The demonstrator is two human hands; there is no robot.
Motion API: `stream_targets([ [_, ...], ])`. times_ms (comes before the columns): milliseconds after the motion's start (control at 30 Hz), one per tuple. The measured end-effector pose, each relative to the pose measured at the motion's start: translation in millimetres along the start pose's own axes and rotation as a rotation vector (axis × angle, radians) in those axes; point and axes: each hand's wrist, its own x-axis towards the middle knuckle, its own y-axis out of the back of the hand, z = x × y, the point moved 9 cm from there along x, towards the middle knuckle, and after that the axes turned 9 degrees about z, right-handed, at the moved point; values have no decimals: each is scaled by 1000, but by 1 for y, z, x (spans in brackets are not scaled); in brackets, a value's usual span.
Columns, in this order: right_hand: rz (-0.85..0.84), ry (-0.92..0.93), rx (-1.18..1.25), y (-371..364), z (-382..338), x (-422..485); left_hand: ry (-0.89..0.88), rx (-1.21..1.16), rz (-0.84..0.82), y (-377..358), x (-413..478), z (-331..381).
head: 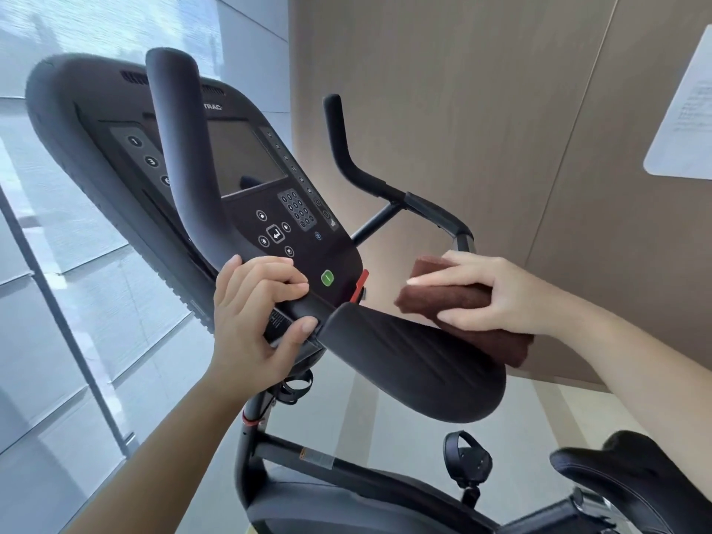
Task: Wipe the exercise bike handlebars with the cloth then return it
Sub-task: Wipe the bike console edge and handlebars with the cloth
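Note:
The black exercise bike handlebars run across the middle of the view: a left upright bar (181,148), a right upright bar (346,156) and a padded armrest (412,364) in front. My left hand (254,314) grips the handlebar base just below the console. My right hand (497,294) presses a folded brown cloth (450,298) against the right part of the handlebar, behind the armrest. Part of the cloth hangs below my palm.
The bike console (246,163) with screen and keypad tilts up behind the bars. A black saddle (632,475) and a pedal (466,456) sit at the lower right. A glass wall is to the left; a wooden wall with a white notice (689,117) is to the right.

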Motion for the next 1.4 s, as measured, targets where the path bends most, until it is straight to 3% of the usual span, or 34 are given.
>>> stream_targets([
  [100,112,107,177,-14,-39,26,0,14,13,0,-2,-1],
  [167,40,129,230,-37,-57,37,-9,21,13,1,-2,-1],
  [267,-40,134,189,-47,-58,35,-28,25,6,0,-3,0],
  [533,10,79,31,-18,-16,-13,0,54,-42,1,-1,2],
  [800,221,-81,-75,12,11,-72,20,45,-52,0,0,4],
  [933,454,-33,-71,12,-41,-54,27,16,-55,1,1,3],
  [1067,456,-60,-152,-31,-78,-26,12,-10,-92,2,1,2],
  [1267,521,-239,-277,-18,-53,-60,-53,-79,-76,3,2,2],
  [1400,737,-430,-321,-7,-31,-117,-59,-137,-33,4,1,1],
])
